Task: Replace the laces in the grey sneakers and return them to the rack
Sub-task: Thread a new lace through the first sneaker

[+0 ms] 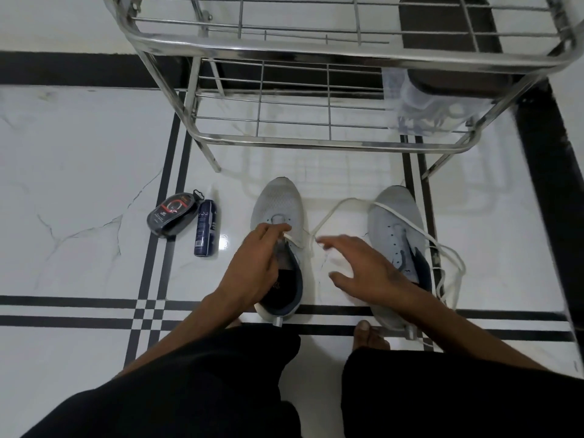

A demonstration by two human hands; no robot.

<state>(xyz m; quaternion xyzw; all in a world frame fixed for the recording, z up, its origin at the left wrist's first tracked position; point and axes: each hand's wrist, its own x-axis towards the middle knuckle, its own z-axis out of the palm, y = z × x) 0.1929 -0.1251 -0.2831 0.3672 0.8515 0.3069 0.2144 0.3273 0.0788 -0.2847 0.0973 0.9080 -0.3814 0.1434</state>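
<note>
Two grey sneakers stand on the white floor in front of me, toes pointing at the rack. My left hand (256,267) lies over the left sneaker (278,203) and pinches the end of a white lace (328,213) at its eyelets. That lace loops off to the right across the toe of the right sneaker (395,222) and trails down its far side. My right hand (366,267) hovers between the two shoes with fingers spread, its fingertips close to the lace but gripping nothing. The steel shoe rack (316,140) stands just behind the shoes.
A dark shoe-polish sponge case (172,214) and a dark blue spray can (205,227) lie on the floor to the left. A clear bag with laces (426,112) sits at the right of the rack's lower shelf, a dark item (448,42) above. My knees and a bare foot (369,335) are below.
</note>
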